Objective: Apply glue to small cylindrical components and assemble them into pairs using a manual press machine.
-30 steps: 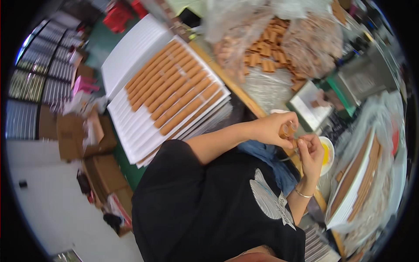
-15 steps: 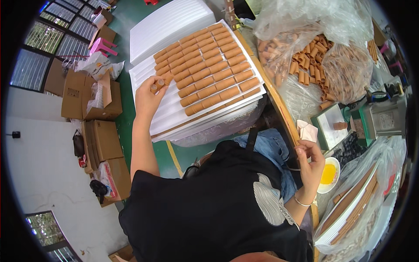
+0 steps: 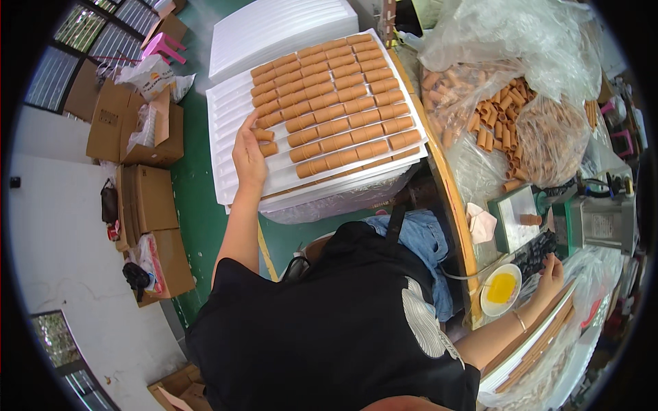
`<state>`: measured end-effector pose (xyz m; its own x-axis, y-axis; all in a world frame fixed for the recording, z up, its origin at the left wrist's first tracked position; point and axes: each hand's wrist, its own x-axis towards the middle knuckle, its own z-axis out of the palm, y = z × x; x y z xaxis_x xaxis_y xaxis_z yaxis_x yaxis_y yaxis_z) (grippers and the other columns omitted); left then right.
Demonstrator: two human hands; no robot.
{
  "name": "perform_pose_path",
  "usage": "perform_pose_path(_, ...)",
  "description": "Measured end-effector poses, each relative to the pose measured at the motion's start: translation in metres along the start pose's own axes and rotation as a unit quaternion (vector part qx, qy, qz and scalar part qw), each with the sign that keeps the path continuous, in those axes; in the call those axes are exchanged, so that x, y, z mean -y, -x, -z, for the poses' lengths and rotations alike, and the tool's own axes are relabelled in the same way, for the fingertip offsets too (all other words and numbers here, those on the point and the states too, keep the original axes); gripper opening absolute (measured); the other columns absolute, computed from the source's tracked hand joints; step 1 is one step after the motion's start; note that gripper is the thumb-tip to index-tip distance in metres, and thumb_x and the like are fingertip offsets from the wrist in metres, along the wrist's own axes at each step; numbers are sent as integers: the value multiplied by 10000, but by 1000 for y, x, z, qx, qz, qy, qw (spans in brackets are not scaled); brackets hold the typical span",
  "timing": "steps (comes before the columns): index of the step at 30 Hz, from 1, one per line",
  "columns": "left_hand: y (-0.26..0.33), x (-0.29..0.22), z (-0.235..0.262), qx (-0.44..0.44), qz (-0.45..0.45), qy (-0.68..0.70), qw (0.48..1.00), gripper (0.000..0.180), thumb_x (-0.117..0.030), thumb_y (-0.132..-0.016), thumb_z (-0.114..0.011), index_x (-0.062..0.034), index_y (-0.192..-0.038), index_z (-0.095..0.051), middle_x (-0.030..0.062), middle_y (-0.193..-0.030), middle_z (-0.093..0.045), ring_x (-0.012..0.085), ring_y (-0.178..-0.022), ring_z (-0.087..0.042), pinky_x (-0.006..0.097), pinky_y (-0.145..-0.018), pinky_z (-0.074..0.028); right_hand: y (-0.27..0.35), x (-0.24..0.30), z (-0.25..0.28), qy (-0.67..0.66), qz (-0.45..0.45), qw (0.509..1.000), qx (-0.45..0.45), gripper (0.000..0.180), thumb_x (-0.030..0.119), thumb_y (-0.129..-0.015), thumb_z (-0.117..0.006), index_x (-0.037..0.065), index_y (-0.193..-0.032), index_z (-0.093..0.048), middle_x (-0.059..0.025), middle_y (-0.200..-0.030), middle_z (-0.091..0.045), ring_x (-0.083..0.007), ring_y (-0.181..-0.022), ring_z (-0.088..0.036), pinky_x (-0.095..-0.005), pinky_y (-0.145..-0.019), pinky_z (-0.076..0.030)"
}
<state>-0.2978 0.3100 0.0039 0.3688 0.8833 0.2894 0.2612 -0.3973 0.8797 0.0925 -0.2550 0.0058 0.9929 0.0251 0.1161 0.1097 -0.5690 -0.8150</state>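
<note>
My left hand (image 3: pixel 249 156) is at the left side of a white grooved tray (image 3: pixel 229 123). Its fingers curl around two short brown tubes (image 3: pixel 266 148), with the fingertips at the left end of a row. Rows of similar brown tubes (image 3: pixel 329 127) fill much of the tray. On the right, my right hand (image 3: pixel 547 279) reaches past a white bowl of yellow liquid (image 3: pixel 502 288). Its fingers are drawn together beside a heap of small black pieces (image 3: pixel 534 255); what is between them is hidden.
White trays (image 3: pixel 281 34) are stacked behind. Clear plastic bags (image 3: pixel 507 34) and a heap of loose brown tubes (image 3: pixel 504 113) cover the bench. A green-framed device (image 3: pixel 515 216) carries one upright tube. Cardboard boxes (image 3: pixel 161 198) stand at left.
My right hand has moved right, past the bowl to the black pieces. My left hand has tilted its two tubes down to the tray by the row ends. The view has shifted slightly.
</note>
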Motion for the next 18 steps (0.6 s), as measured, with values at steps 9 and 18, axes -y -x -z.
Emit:
perform_pose_path(9,7,-7,-15,-80,97,346,930,629,-426,-1030,-217,66,-1420,-263,194,-1507,-243,307,-1414,-204,392,-1171,-141,-66,-41,-40,437,190,879,-3,314,226,-849,-651,24,-1090,-636,-156,-1012,-685,-328,-933,-655,-406,-789,-497)
perform_pose_path(18,2,-27,-23,-92,31,208,973,456,-246,-1022,-332,35,-1382,-352,177,-1471,-312,263,-1380,-271,362,-1145,-191,-42,-11,-46,360,31,931,40,337,276,-874,-617,61,-1133,-616,-126,-999,-691,-314,-941,-651,-404,-779,-498)
